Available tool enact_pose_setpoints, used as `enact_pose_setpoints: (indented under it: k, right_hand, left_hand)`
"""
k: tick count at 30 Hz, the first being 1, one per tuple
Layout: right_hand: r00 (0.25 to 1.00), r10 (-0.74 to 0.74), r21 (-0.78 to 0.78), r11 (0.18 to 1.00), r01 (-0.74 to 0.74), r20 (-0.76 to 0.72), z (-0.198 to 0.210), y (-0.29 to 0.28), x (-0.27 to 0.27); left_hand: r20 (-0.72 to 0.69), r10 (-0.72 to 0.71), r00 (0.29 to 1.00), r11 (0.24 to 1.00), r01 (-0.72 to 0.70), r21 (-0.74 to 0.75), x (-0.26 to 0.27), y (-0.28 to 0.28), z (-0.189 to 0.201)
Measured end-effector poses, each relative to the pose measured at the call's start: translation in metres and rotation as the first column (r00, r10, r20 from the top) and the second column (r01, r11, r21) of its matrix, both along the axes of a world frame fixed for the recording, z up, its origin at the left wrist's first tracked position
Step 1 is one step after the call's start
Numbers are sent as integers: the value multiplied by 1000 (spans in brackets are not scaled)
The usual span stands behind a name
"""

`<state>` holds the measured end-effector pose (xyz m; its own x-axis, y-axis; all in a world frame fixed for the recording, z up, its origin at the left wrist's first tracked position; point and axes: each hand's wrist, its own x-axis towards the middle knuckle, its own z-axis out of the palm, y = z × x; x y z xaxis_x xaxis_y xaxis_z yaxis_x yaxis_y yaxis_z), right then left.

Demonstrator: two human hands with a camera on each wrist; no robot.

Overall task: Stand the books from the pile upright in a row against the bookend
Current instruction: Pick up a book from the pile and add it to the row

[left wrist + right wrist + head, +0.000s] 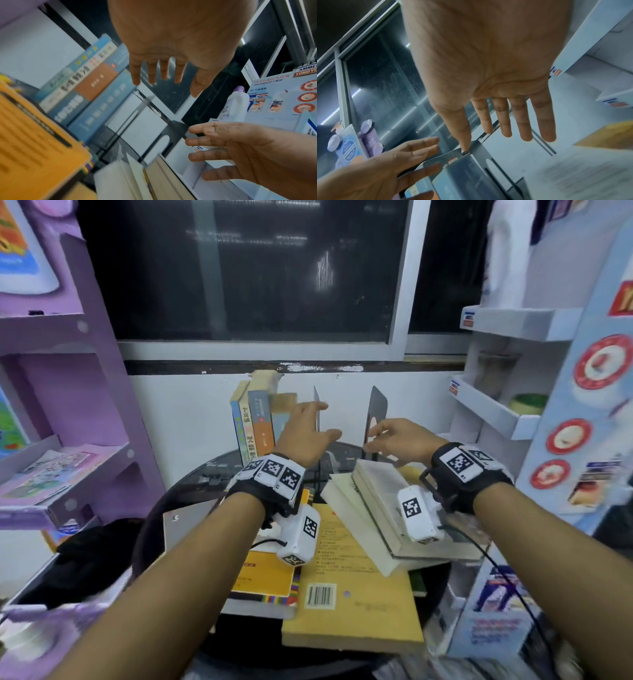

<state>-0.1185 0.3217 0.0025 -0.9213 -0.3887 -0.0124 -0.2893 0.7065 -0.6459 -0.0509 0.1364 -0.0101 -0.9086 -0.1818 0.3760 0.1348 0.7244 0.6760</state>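
The row of upright paperback books (252,422) stands at the far edge of the round dark table (191,487), left of the thin dark metal bookend (376,419). The sprawled pile of cream and yellow books (356,542) lies nearer than the bookend. The left hand (305,433) and right hand (399,440) hover near the bookend, fingers spread, holding nothing. Best to steady the row while closing the bookend against it.
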Motion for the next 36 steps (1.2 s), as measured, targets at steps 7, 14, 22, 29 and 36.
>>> enact_pose_setpoints:
  k: [7,14,22,29,36]
  right_hand:
    - [993,-72,92,994,63,99,-15,56,4]
    - [983,-109,250,966,69,150,-35,88,3]
    - [948,-114,228,973,45,297,-44,92,2]
    - [942,-104,232,972,29,318,-45,94,1]
    - [959,-90,232,972,26,269,-47,93,-2]
  left_hand:
    - [264,-122,957,987,89,131,-11,45,-26]
    - [605,-175,777,982,97,160,-19,66,-47]
    - [616,-154,773,984,62,169,-24,73,-56]
    - [573,-201,794,955,30,294,-23,77,-51]
    - [575,-244,781,916,-10,402,-28,73,-56]
